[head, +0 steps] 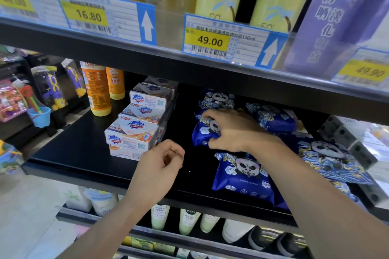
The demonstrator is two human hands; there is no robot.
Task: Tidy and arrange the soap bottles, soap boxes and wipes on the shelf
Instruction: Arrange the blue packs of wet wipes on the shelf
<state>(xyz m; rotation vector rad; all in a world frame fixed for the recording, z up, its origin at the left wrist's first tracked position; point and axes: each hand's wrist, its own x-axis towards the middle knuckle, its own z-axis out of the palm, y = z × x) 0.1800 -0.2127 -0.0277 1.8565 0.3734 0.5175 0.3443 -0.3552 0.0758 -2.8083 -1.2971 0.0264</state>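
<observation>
- Two soap bottles (99,90) stand at the far left of the shelf (84,149).
- Stacked soap boxes (136,124) run near to far just right of the bottles.
- Wipes packs (244,176) lie on the right half, well apart from the boxes.
- Price tags (223,42) hang on the shelf above.

Black shop shelving (88,149) (price tags (210,41) above), pale floor (31,216).

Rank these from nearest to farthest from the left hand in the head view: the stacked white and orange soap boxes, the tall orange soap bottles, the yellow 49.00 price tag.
1. The stacked white and orange soap boxes, just up-left of the left hand.
2. The tall orange soap bottles, farther back at the shelf's left end.
3. The yellow 49.00 price tag, up on the shelf edge above.
</observation>
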